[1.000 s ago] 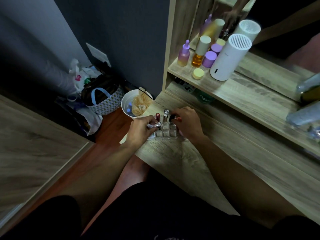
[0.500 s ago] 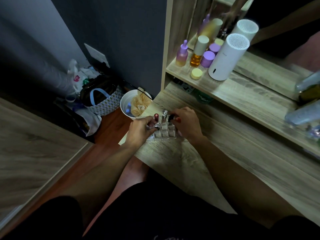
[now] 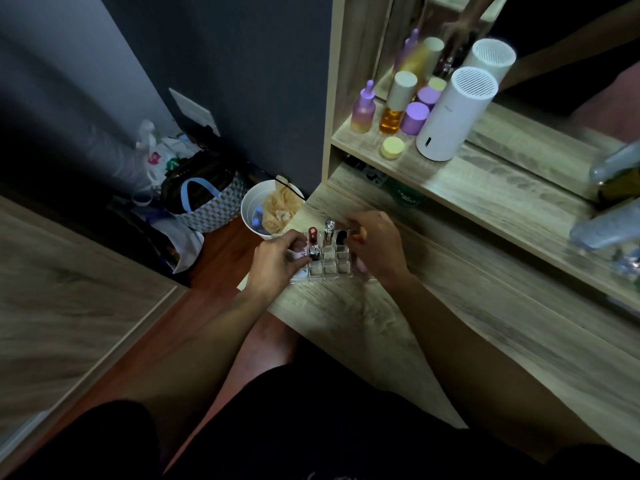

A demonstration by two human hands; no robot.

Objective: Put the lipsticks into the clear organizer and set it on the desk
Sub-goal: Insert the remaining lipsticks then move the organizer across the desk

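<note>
The clear organizer (image 3: 329, 268) stands on the wooden desk (image 3: 450, 327) near its left corner. A red-capped lipstick (image 3: 312, 234), a silver one (image 3: 329, 227) and a black one (image 3: 341, 237) stand upright in its back row. A dark lipstick with a silver cap (image 3: 314, 252) sits in the left slot of the row in front. My left hand (image 3: 277, 263) pinches that lipstick at the organizer's left side. My right hand (image 3: 375, 247) rests against the organizer's right side with its fingers curled around an orange lipstick (image 3: 362, 233).
A shelf (image 3: 485, 174) above the desk carries a white cylinder (image 3: 453, 116), purple and amber bottles and a yellow jar, with a mirror behind. Left of the desk on the floor stand a white bin (image 3: 256, 206) and a patterned bag (image 3: 207, 202). Bottles lie at far right.
Both hands stay at the organizer. My left hand's fingers have shifted slightly on the silver-capped lipstick in the left slot. The view has barely moved.
</note>
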